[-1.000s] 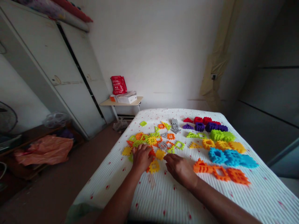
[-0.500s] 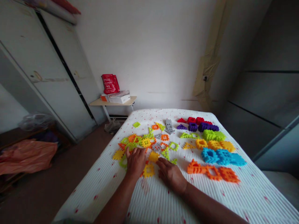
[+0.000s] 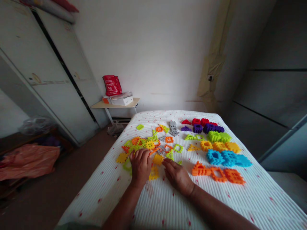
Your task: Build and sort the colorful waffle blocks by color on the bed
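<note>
Interlocking plastic building pieces lie on a white ribbed bedspread (image 3: 100, 204). A loose heap of mixed yellow, orange, lime and grey lattice pieces (image 3: 146, 148) sits left of centre. My left hand (image 3: 141, 166) rests curled on the heap's near edge, and whatever lies under its fingers is hidden. My right hand (image 3: 177, 177) lies flat with its fingertips beside a yellow square piece (image 3: 158, 159). Sorted by colour to the right are red, purple, lime, yellow, blue and orange pieces (image 3: 217, 150), with the orange row (image 3: 217, 175) nearest my right hand.
A small table (image 3: 115, 104) holding a white box and a red bag stands beyond the bed's far left corner. A tall metal cabinet (image 3: 64, 73) stands to the left, above a brown floor. An orange cloth (image 3: 28, 161) lies on a low shelf.
My left hand has shifted slightly forward and right over the heap, nearly covering a yellow piece. My right hand has barely moved. The view has changed little since the half-second frame, after swinging right earlier.
</note>
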Available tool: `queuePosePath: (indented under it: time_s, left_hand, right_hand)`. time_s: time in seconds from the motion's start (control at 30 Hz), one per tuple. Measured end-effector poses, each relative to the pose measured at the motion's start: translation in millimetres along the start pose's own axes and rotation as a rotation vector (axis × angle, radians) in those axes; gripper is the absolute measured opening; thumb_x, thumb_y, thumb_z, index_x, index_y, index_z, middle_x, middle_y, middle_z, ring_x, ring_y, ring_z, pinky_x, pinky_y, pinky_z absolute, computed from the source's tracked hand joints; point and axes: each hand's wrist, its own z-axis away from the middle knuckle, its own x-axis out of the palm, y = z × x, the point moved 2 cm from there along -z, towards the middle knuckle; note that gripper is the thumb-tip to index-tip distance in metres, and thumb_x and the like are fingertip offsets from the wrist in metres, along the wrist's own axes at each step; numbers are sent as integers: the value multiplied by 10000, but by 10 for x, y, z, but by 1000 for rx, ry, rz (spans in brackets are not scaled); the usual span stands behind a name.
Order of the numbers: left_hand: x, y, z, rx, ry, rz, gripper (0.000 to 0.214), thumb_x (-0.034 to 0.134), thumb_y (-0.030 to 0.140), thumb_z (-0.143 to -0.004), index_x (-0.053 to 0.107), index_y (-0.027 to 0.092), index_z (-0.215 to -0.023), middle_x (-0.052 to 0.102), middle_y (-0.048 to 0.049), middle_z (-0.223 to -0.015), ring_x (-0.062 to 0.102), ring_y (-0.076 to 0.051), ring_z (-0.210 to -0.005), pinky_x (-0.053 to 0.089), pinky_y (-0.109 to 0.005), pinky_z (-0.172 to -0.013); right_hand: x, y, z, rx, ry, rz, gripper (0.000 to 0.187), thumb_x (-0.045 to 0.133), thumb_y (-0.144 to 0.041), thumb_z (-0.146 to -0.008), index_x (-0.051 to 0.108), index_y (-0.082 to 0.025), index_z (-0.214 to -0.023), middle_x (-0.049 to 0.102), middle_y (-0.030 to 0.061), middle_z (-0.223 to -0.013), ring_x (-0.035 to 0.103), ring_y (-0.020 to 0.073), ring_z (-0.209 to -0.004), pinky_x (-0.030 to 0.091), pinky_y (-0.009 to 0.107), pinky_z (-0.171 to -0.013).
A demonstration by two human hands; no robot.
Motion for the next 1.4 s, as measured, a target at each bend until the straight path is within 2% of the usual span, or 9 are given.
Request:
queuePosePath:
  time_s: [0.13,0.23,0.3,0.47,0.7,0.87,1.13,1.27,1.4]
  left_hand:
    - [97,52,71,-351,-42,521,193,488,323,-815,604,180,-875,655,-66,-846,598,-194,-809,469,-329,-752]
    - [206,91,130,-635,-133,863,221,557,372,-752,595,158,-788,624,-24,-704,580,-151,-667,458,-257,-635]
    - [248,99,155,-709,-128,943,240,597,386,-708,586,148,-732,601,-8,-645,565,-135,-621,446,-236,-606]
    - [322,38,213,-714,-79,949,319,629,423,-665,620,134,-799,632,-35,-657,603,-173,-652,471,-259,-593]
    - [350,28,296,-662,-86,902,423,655,449,-657,649,133,-937,680,-124,-987,623,-249,-955,494,-351,-843]
    - [388,4,321,-595,-143,845,495,582,485,-733,606,147,-1094,633,-126,-1143,565,-251,-1094,428,-385,-963]
    - [381,8,258,-523,-155,886,397,577,414,-784,513,190,-1106,640,-45,-898,592,-177,-888,459,-288,-791]
    - [313,91,172,-594,-313,1015,405,632,388,-742,472,213,-1070,595,21,-724,569,-134,-685,441,-237,-649]
    - [283,165,136,-605,-553,1136,469,666,367,-715,427,231,-1095,573,44,-684,542,-114,-616,404,-215,-594]
  right_hand:
    - [-65,12,-7,-8,94,12,369,419,-134,-874,491,-131,-1237,559,196,-1256,553,233,-1150,534,364,-871]
    - [-80,36,-1,-21,161,46,425,428,-137,-876,427,-129,-1301,514,202,-1306,506,238,-1204,534,364,-873]
    - [-73,57,5,-22,186,69,430,430,-132,-875,423,-137,-1305,517,192,-1305,511,235,-1198,541,352,-860]
    - [-42,87,5,-36,175,80,366,424,-123,-877,502,-151,-1234,605,155,-1191,598,206,-1080,547,327,-843]
    - [-60,46,-8,-50,132,125,291,416,-135,-893,564,-164,-1142,640,144,-1111,625,192,-989,548,306,-789]
    - [-25,-5,-24,-103,72,127,240,402,-158,-904,578,-150,-1067,674,108,-907,634,175,-814,536,290,-698]
    - [-68,-68,-17,-153,36,55,189,436,-187,-894,594,-138,-986,684,81,-871,629,156,-759,522,250,-681]
    - [-297,-43,-66,-131,106,72,253,423,-137,-892,583,-153,-1087,640,115,-1130,612,182,-960,513,293,-795]
    - [-474,-29,-113,-164,-36,-23,243,470,-151,-880,599,-191,-1083,650,88,-1115,606,165,-979,503,279,-812]
